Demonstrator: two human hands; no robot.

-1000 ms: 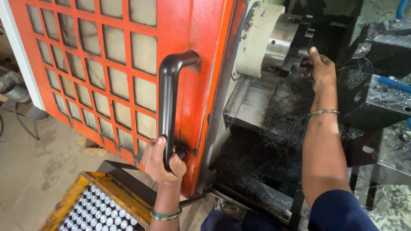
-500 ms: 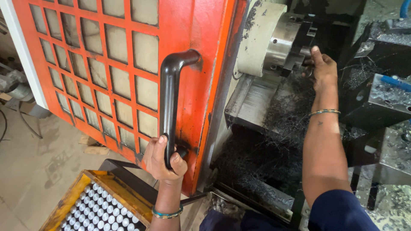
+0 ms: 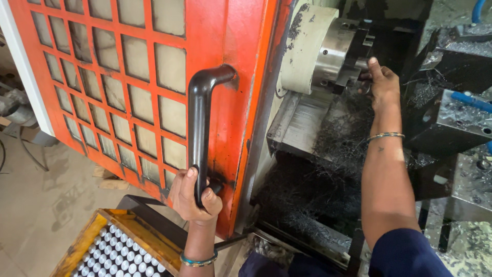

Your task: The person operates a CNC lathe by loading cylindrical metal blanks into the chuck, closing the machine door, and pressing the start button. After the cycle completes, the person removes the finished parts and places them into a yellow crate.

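My left hand (image 3: 193,197) grips the lower end of the black door handle (image 3: 201,123) on the orange sliding door (image 3: 236,56) of a lathe. My right hand (image 3: 383,84) reaches deep into the machine, its fingers at the jaws of the steel chuck (image 3: 335,54). What the fingers hold there is hidden. A thin bangle sits on each wrist.
Dark metal swarf (image 3: 307,190) covers the machine bed below the chuck. A tool turret block (image 3: 453,123) with a blue hose stands right of my right arm. A yellow-framed tray of round metal parts (image 3: 120,259) sits at the bottom left on the concrete floor.
My right hand has moved a little up and closer to the chuck jaws. My left hand stays on the door handle.
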